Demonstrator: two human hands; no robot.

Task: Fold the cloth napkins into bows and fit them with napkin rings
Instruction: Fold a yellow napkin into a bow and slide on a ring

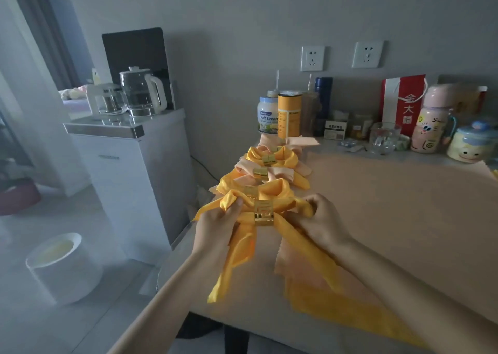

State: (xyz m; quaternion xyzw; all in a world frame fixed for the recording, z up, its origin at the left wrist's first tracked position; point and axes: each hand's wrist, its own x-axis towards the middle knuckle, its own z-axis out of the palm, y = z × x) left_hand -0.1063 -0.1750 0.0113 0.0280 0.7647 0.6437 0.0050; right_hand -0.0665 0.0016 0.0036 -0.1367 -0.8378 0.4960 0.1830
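Head view. A pale beige table [390, 205] stands against a grey wall bearing two white wall sockets [312, 58]. At the table's left edge, the left hand [215, 220] pinches the left loop of a yellow satin napkin [242, 248] folded into a bow. The right hand [320, 219] curls around its right loop. A gold openwork napkin ring [264, 215] cinches the bow's middle, and two tails trail toward the table's near edge. Behind it along the same edge lies a row of ringed yellow and peach bows [272, 174]. Flat peach and yellow cloths [323, 294] lie on the table's near part. Along the table's far edge stand an orange tin [289, 114], a red gift bag [404, 103] and a pink cartoon bottle [431, 122]. Left of the table stand a white cabinet [129, 165] carrying a glass kettle [140, 92] and, on the floor, a white cylindrical bin [62, 267].
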